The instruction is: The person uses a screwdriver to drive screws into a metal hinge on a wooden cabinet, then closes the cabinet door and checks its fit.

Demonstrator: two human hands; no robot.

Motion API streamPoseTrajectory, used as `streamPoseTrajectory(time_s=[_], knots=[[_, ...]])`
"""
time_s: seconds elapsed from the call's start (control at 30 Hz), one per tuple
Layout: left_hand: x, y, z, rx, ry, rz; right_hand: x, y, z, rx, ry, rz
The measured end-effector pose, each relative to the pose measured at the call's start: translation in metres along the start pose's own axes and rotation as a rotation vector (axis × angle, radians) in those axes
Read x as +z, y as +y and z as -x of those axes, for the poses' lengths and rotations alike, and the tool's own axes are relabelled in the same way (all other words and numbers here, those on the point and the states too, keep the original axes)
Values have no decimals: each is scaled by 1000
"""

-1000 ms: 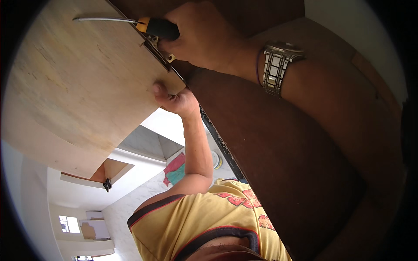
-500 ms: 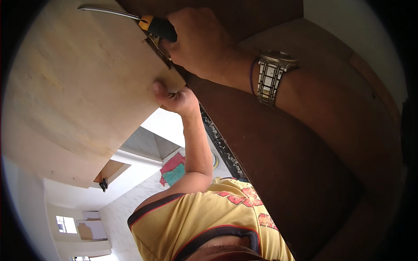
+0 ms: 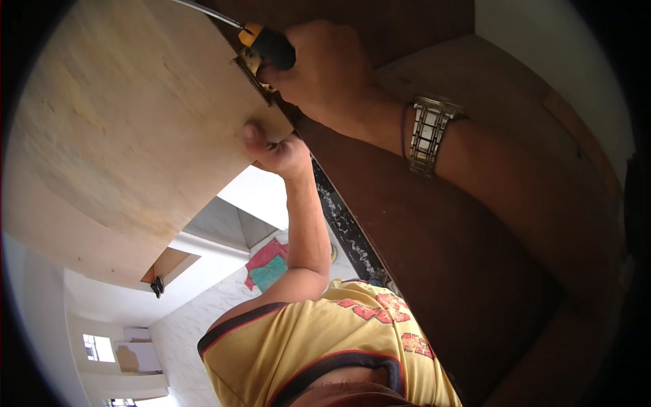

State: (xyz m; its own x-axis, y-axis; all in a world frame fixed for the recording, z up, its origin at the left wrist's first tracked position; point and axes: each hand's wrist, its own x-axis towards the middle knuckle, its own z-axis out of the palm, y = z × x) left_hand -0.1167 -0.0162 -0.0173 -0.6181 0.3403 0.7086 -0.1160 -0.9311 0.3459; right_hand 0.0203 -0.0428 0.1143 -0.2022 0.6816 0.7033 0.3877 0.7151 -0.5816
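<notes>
My right hand (image 3: 322, 68), with a metal-banded watch (image 3: 429, 132) on its wrist, is closed around a screwdriver (image 3: 268, 46). The handle is black and yellow; the thin metal shaft points up and left, and its tip runs out of the picture. Just below the handle sits a metal hinge (image 3: 254, 71) at the edge of a pale wooden panel (image 3: 135, 129). The right fingertips lie close to the hinge; whether they touch it I cannot tell. Lower down, my left hand (image 3: 279, 152) grips the panel's corner, thumb on the near face, its other fingers mostly hidden.
A dark brown board (image 3: 420, 237) runs beside the panel, with a black patterned strip (image 3: 346, 220) along its edge. Farther off are red and teal cloths (image 3: 268, 271) on a marble-look floor (image 3: 183, 312), and a small window (image 3: 98, 347).
My right hand and the screwdriver have shifted a little to the right and down, and the screwdriver's tip has left the picture. The left hand keeps its hold on the panel.
</notes>
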Motion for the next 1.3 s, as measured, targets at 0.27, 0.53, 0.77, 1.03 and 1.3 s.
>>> streamPoseTrajectory(time_s=[0.27, 0.53, 0.77, 1.03, 1.3], knots=[[4, -2, 0, 12, -16, -73, -2, 5, -2, -123, 13, 82], [7, 0, 9, -53, 41, 17, -5, 9, -5, -13, -85, 82], [3, -5, 31, -37, -125, -28, 5, 29, -1, -102, -2, 90], [37, 12, 34, -98, -146, 33, -9, 31, 3, -24, -101, 107], [42, 6, 47, -206, -100, -141, -21, 47, -4, -86, -104, 136]])
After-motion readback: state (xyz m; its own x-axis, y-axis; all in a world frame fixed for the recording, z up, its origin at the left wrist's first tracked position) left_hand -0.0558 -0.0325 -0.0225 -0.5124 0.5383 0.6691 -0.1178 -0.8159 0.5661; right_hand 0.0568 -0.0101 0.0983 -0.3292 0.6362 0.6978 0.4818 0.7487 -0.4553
